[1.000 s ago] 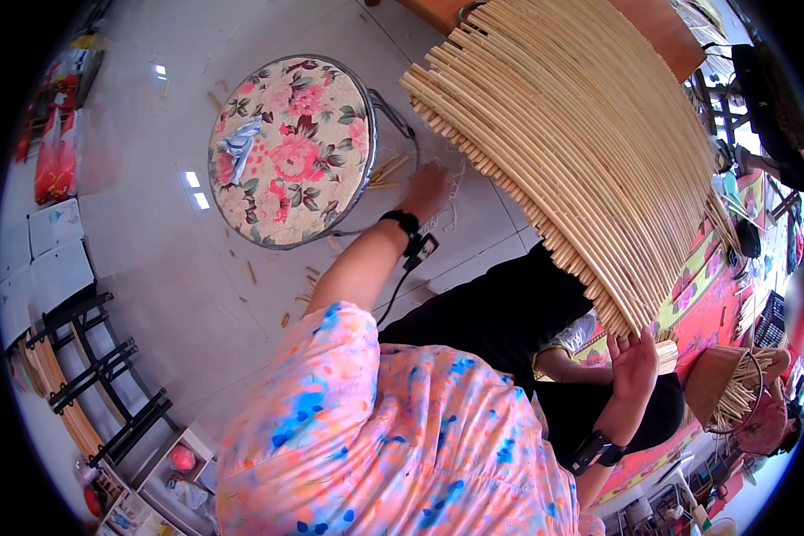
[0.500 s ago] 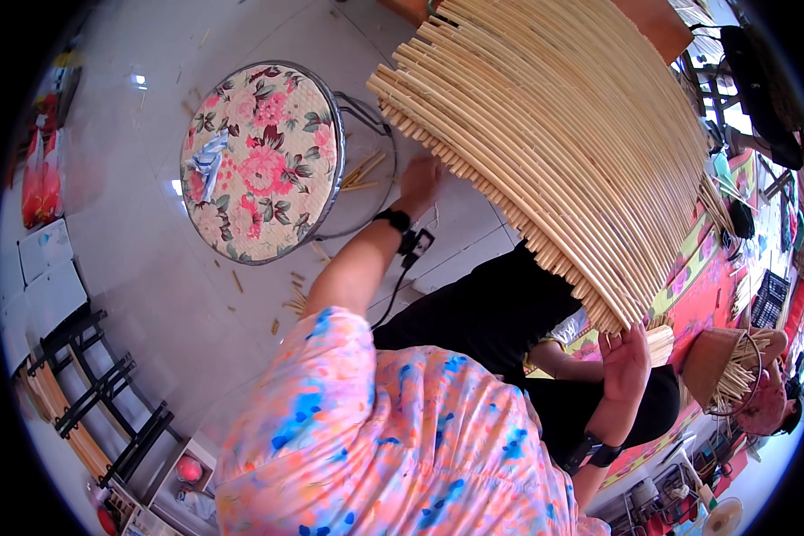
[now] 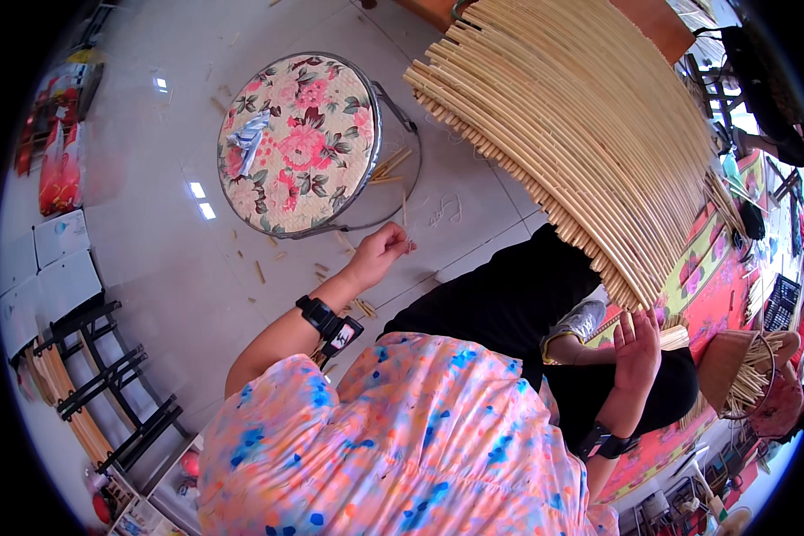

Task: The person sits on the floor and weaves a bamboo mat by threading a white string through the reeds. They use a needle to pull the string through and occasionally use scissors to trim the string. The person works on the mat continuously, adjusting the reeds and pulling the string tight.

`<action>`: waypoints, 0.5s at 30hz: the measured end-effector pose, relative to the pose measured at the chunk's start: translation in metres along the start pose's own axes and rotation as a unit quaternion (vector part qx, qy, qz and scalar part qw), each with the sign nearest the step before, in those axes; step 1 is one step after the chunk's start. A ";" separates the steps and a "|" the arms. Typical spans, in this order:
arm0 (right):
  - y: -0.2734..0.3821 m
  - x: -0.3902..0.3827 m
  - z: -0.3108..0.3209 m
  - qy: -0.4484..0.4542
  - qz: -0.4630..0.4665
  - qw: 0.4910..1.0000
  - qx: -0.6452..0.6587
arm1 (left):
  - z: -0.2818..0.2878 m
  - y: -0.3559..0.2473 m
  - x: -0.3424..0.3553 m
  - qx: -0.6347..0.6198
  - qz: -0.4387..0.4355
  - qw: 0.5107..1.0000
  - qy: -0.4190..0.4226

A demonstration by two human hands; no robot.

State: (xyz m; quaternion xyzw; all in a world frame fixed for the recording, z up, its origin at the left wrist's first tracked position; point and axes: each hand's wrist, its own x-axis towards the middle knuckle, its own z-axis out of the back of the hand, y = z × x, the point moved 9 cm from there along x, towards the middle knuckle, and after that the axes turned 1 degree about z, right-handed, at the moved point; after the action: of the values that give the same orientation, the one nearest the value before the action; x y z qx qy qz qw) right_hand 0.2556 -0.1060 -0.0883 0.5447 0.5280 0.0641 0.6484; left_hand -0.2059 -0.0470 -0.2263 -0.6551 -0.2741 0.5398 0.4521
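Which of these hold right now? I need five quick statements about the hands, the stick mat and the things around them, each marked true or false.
1. The right hand is at the lower corner of the stick mat. True.
2. The left hand touches the stick mat too. False: it is apart from it.
3. A crumpled blue-and-white piece lies on the round stool. True.
4. The round stool has a plain black top. False: its top is flower-patterned.
5. The brown basket at the picture's right holds thin sticks. True.
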 end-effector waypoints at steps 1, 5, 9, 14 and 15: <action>0.001 -0.001 -0.001 0.006 0.001 1.000 0.000 | 0.000 0.001 -0.003 -0.031 0.016 0.999 0.016; 0.003 -0.004 0.001 0.000 -0.002 1.000 -0.013 | 0.003 0.002 0.006 0.523 0.037 0.848 0.072; 0.009 -0.007 0.005 0.008 0.002 1.000 -0.011 | -0.003 0.001 0.067 0.588 0.006 0.809 -0.012; 0.010 -0.003 0.017 -0.002 -0.002 1.000 -0.024 | -0.009 0.026 0.189 0.489 -0.048 0.866 -0.095; 0.011 -0.001 0.017 -0.005 -0.005 1.000 -0.029 | -0.007 0.026 0.205 0.480 -0.039 0.869 -0.119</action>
State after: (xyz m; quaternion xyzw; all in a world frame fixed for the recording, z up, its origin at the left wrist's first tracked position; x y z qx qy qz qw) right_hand 0.2735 -0.1134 -0.0816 0.5235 0.5254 0.0738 0.6666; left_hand -0.1473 0.1133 -0.3440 -0.2770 -0.0589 0.6604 0.6954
